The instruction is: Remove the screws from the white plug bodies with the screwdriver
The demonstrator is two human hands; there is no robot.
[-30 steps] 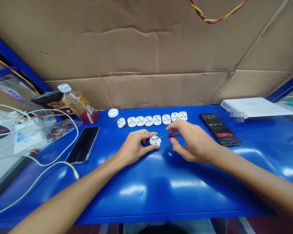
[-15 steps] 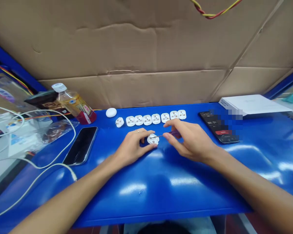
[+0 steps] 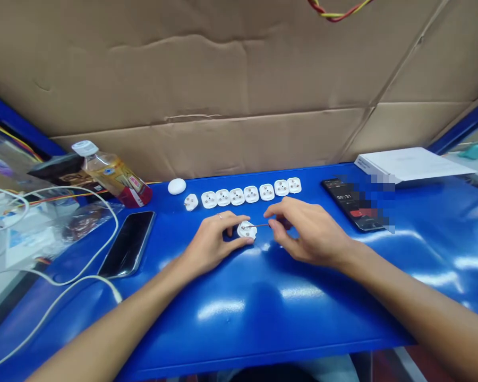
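Note:
Between the thumb and fingers of my left hand [image 3: 214, 239] is a small white plug part [image 3: 248, 231] with metal pieces inside, held down on the blue table [image 3: 239, 329]. My right hand [image 3: 306, 231] is closed around a screwdriver [image 3: 259, 226]. Its thin shaft points left and its tip reaches into the plug part; the handle is mostly hidden by my fingers. Beyond both hands stands a row of several similar white plug parts [image 3: 237, 196]. One more plug part [image 3: 190, 202], turned at a different angle, lies at the row's left end.
A white rounded case [image 3: 177, 186] sits behind the row. To the left are a dark phone [image 3: 128, 244], a drink bottle [image 3: 117, 178] and white cables [image 3: 107, 249]. On the right lie a phone showing a timer [image 3: 344, 197] and a white box [image 3: 414, 164]. Cardboard [image 3: 207, 79] walls the back.
The camera view has shifted slightly. My right hand has turned a little, so less of the screwdriver handle shows. The tip stays in the plug part, which my left hand still holds.

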